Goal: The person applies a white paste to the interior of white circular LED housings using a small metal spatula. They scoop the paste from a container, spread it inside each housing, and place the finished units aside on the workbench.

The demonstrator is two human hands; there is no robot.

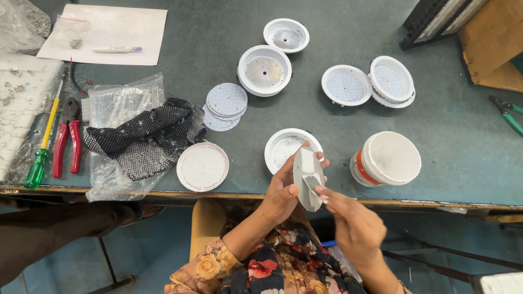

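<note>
My left hand [282, 191] holds a round grey disc [306, 166] upright by its edge, just in front of the table's near edge. The fingers of my right hand [354, 224] press a small flat spreader [312, 181] against the disc's face. Directly behind the disc sits an empty white round lamp housing [283, 146] on the table. A white tub with an orange band [385, 159] stands right of my hands, with its lid on.
Further white housings [265, 69] [286, 35] [345, 85] [391, 80] stand farther back. A stack of round LED boards [225, 104], a white cover disc [202, 166], a black dotted cloth [152, 136], red pliers [67, 139] and a screwdriver [43, 142] lie to the left. Green pliers [509, 115] lie right.
</note>
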